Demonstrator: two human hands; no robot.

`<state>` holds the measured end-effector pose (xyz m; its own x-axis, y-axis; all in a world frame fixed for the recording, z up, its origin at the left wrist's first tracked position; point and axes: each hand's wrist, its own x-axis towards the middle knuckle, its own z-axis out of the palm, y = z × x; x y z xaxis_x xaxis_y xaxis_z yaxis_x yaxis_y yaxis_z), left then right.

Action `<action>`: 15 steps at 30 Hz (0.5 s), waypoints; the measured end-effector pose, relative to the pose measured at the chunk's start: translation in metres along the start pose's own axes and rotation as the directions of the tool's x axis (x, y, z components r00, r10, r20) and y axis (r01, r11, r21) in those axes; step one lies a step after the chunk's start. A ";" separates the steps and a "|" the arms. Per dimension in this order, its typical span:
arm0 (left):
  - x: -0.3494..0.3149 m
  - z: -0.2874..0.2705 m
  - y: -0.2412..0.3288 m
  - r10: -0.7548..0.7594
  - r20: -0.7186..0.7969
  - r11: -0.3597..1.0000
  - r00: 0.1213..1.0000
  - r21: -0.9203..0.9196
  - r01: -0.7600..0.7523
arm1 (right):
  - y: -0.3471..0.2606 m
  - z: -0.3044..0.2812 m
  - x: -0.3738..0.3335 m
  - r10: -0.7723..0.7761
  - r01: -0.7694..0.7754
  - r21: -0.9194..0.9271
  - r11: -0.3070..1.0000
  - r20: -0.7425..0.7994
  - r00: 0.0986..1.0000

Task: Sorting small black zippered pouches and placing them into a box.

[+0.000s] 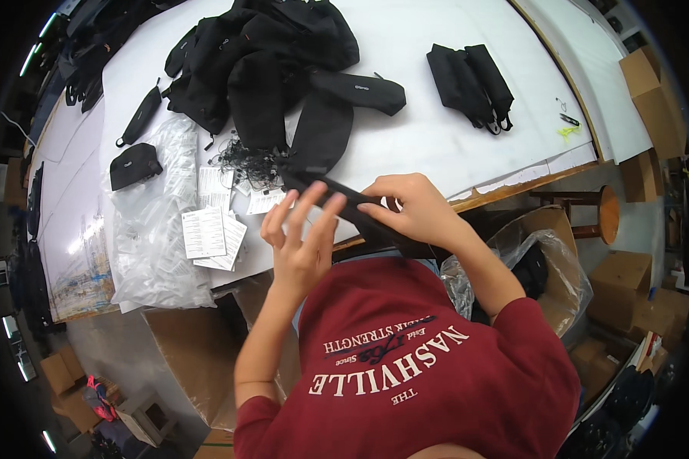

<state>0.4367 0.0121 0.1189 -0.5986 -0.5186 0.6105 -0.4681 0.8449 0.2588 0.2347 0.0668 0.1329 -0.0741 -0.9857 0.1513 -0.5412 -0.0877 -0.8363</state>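
A black fabric pouch (pixel 371 227) is at the table's near edge, tilted and partly hidden by my fingers. My right hand (pixel 415 206) is closed on its right side, thumb and fingers pinching the cloth. My left hand (pixel 302 233) is beside its left end with fingers spread and slightly blurred; they may be touching the cloth. Just beyond lies a tangle of thin black cords (pixel 251 164), next to printed white paper cards (pixel 204 232). A large heap of black pouches (pixel 264 57) spreads behind them, with one long black pouch (pixel 360 92) lying across its right side.
Clear plastic bags (pixel 157 252) are piled at the left, with a small black pouch (pixel 135 166) on them. Two black pouches (pixel 471 86) lie side by side at right, short of a small cutter (pixel 569 119). A plastic-lined carton (pixel 555 229) and wooden stool (pixel 607 214) stand below.
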 end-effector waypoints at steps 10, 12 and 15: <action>-0.002 -0.009 -0.026 0.165 0.240 0.968 0.957 -0.226 -0.110 | -0.007 -0.001 0.009 -0.067 0.070 -0.013 0.997 0.164 0.984; 0.001 -0.011 -0.025 0.189 0.253 0.963 0.949 -0.239 -0.128 | -0.013 -0.003 0.010 -0.057 0.065 -0.038 0.997 0.186 0.981; -0.002 -0.012 -0.024 0.177 0.208 0.959 0.962 -0.254 -0.122 | -0.019 -0.005 0.010 -0.081 0.096 -0.073 0.993 0.193 0.978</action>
<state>0.4571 -0.0057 0.1201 -0.7937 -0.3766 0.4777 -0.2109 0.9070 0.3646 0.2400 0.0589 0.1525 0.1327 -0.9846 0.1138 -0.6056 -0.1715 -0.7771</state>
